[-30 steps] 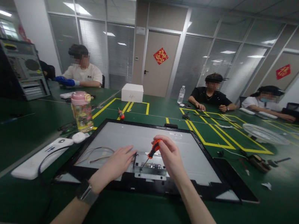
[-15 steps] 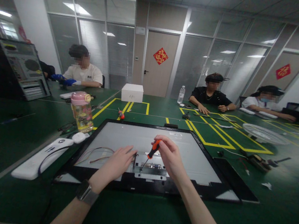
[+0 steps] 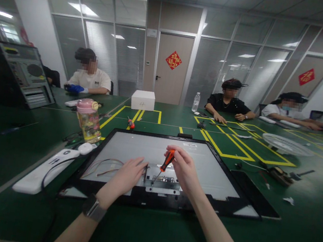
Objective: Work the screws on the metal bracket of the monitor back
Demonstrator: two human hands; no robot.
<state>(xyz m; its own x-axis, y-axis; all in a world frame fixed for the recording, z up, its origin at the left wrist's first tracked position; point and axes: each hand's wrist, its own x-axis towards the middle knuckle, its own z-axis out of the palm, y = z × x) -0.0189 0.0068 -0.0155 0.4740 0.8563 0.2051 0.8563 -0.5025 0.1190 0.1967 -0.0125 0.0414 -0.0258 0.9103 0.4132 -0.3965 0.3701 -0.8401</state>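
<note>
A flat monitor panel [image 3: 211,174] lies face down on the green table, its grey back up inside a black frame. A small metal bracket [image 3: 164,180] sits near its front edge. My right hand [image 3: 184,170] grips an orange-handled screwdriver [image 3: 168,160], whose tip points down at the bracket's left part. My left hand [image 3: 126,177] rests flat on the panel just left of the bracket, fingers stretched toward it. A watch is on my left wrist. Thin coloured wires [image 3: 105,166] lie on the panel beside my left hand.
A pink-lidded bottle [image 3: 88,119], a white mouse-like piece [image 3: 85,148] and a long white cover [image 3: 43,170] with a black cable lie to the left. A computer case [image 3: 23,74] stands far left. Several people sit across the table. Tools [image 3: 277,174] and a fan grille [image 3: 285,144] lie right.
My right hand has shifted the screwdriver handle very slightly. My left hand stays put. The person at the far left has moved their blue-gloved hands a little.
</note>
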